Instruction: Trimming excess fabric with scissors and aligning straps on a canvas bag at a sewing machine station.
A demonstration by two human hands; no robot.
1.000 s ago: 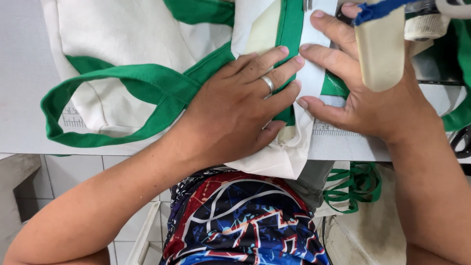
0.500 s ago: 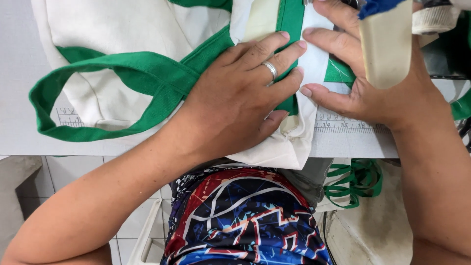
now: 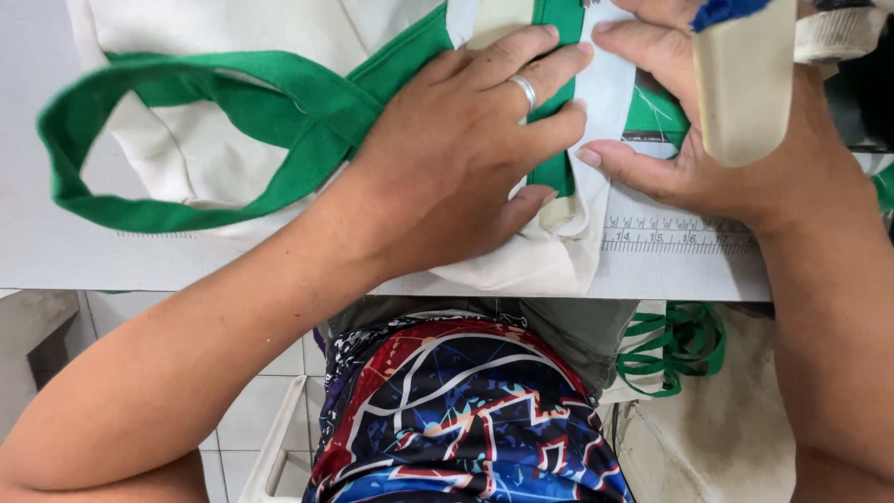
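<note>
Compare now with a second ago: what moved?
Both hands and the cream bag with green handle sit slightly higher in view, toward the table's far side. Unchanged: left hand flat on the green trim, right hand beside it; nothing released.

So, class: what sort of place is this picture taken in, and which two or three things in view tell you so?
Most likely a sewing workshop. Both hands press a cream cloth bag with a green strap flat on a white worktable that has a ruler strip along its edge, and more green straps hang below it.
</note>
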